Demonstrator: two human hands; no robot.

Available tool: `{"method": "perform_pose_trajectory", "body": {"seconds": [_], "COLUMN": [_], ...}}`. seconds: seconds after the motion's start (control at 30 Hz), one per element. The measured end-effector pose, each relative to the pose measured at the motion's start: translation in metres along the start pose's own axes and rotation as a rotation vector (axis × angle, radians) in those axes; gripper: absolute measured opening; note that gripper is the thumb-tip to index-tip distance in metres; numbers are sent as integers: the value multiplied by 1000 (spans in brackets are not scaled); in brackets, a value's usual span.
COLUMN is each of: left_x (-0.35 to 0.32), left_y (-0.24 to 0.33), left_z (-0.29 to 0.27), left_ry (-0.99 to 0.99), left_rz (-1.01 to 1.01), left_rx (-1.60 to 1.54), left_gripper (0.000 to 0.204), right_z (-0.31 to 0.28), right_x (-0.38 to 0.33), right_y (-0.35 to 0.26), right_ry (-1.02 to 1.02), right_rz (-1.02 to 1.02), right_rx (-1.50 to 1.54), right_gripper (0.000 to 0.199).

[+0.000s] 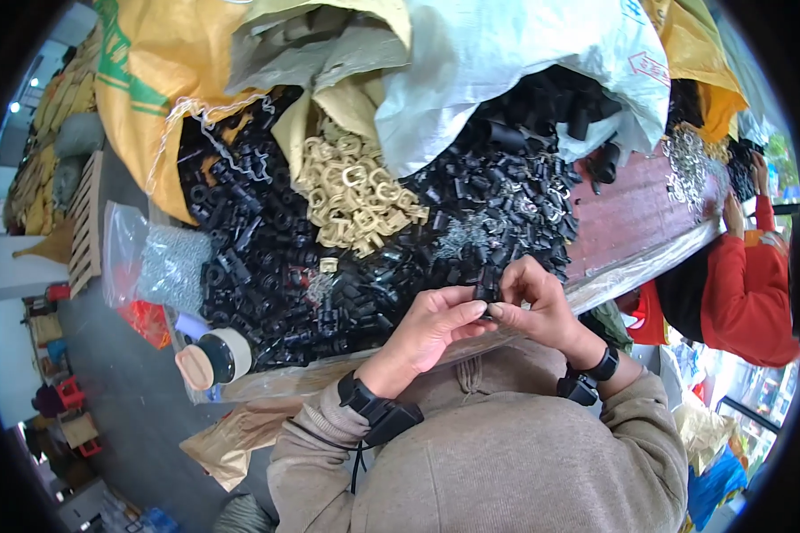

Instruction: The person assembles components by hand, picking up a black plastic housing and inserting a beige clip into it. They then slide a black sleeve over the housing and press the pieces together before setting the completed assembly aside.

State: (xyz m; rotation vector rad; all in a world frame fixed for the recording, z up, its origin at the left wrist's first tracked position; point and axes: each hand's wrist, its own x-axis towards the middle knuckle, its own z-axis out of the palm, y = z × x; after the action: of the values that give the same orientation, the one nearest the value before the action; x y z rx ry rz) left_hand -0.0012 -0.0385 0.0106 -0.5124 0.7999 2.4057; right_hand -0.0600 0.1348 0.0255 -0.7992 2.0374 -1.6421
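Both hands meet at the near edge of the table, fingers pinched around a small black plastic part (486, 286). My left hand (436, 324) grips it from the left with thumb and fingertips. From the right, my right hand (538, 302) pinches the same part, its thumb close to the left one. The fingers cover much of the part, so its exact kind cannot be made out. Just beyond lie heaped black plastic pieces (280, 266), a patch of small silvery metal bits (462, 235) and a pile of cream-coloured plastic rings (356, 191).
Open sacks, one yellow (156, 53) and one pale blue (524, 53), stand along the far side. A clear bag of small grey pieces (176, 262) and a lidded jar (227, 355) sit at left. At right, a person in red (747, 302) works over metal pieces (687, 169).
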Motion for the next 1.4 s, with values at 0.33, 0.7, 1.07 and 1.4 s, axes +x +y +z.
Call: {"method": "perform_pose_trajectory", "body": {"seconds": [0.33, 0.7, 1.07, 1.4], "left_x": [-64, -53, -58, -22], "left_y": [50, 71, 54, 9], "left_z": [-35, -64, -39, -16], "left_ry": [795, 741, 144, -89], "left_rz": [853, 759, 411, 129], "left_rx": [1613, 1531, 95, -357], "left_gripper": [31, 30, 32, 33], "right_z": [6, 8, 17, 19], "right_x": [-3, 1, 21, 16], "right_y": [12, 8, -5, -1], "right_ry": [-70, -166, -115, 21], "right_rz": [272, 157, -12, -171], "right_rx": [333, 24, -50, 23], "right_gripper": [19, 15, 16, 26]}}
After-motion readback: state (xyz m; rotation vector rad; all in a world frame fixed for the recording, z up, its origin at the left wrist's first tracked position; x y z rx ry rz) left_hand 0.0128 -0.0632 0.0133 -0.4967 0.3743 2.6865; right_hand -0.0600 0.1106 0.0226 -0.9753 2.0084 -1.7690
